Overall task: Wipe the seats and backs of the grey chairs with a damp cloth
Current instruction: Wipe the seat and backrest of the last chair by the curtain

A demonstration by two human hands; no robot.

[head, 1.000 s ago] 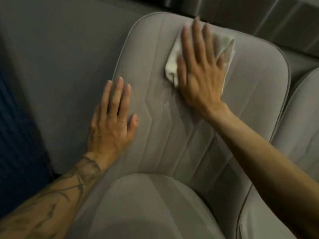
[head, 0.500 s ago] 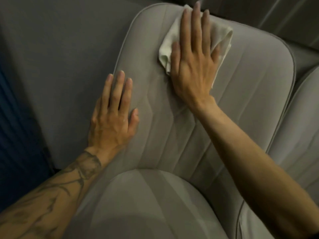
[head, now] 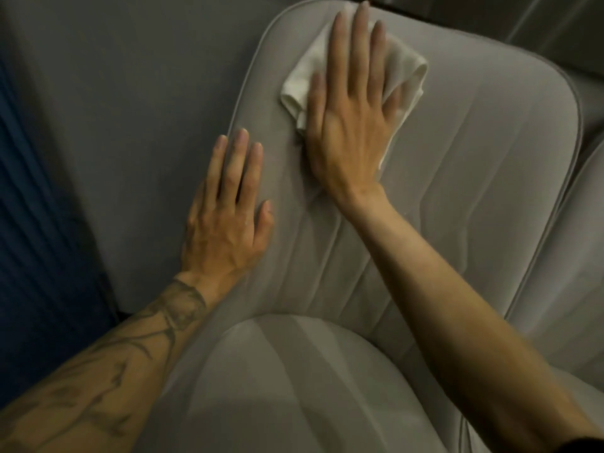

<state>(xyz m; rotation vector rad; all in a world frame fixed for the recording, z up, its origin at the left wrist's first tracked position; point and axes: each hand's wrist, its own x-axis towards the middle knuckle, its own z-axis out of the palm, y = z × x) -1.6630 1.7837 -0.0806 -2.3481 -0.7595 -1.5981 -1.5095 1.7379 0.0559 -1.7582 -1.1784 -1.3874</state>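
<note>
Fingers (head: 356, 44) of the right hand (head: 349, 125) lie spread and flat near the top centre of the frame, pinning a folded white cloth (head: 402, 70) against the upper part of the grey chair back (head: 474, 191); the palm presses down rather than gripping, so the cloth is trapped under the hand, not clamped between fingers. The cloth sits just below the piped upper rim of the chair back, its loose corners sticking out to the left and right of the hand. Toward the centre left, the left hand (head: 225, 220) rests open and flat on the side edge of the same back, fingers close together and holding nothing, seemingly steadying the chair. Below, at the lower centre, the seat (head: 277, 387) shows pale and rounded, and a second grey chair (head: 575, 273) stands just beside at the right edge. To wipe well here, even palm pressure and long overlapping strokes following the stitched channels would likely serve best, with the cloth kept folded so that no corner drags, and the rim piping and the far right portion of the back covered too. No brand, label or writing can be read anywhere.
</note>
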